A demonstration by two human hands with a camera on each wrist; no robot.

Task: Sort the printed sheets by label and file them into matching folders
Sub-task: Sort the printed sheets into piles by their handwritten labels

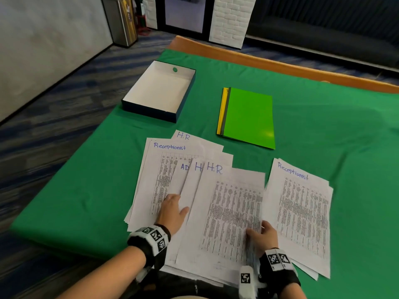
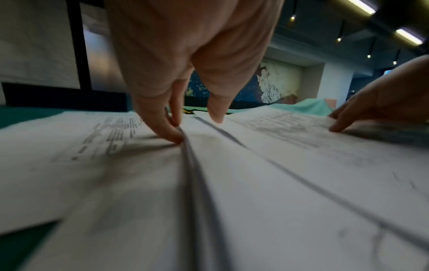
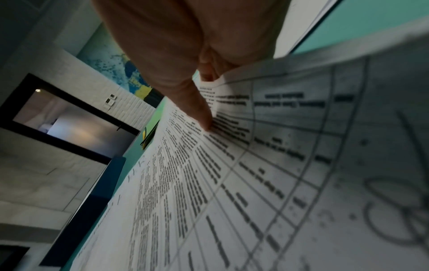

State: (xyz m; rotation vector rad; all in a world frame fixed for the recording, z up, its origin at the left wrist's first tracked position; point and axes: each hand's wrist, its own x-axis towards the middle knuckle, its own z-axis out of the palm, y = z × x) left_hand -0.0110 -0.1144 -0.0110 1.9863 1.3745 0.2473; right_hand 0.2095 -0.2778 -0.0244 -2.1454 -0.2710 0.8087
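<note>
My right hand [image 1: 262,234] grip pinches edge of top H.R sheet [image 1: 228,212], centre of desk [image 1: 323,126]. Left hand [image 1: 172,210] flat, fingers slid under AD sheet [image 1: 180,178]. Folders [image 1: 248,117] behind, closed.

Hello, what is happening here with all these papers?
A person is sorting printed sheets on a green cloth. The right hand pinches the edge of an "H.R." sheet; the left hand presses on the fanned pile. A separate "Receptionist" stack lies to the right. The folders are closed, and the box is empty.
</note>
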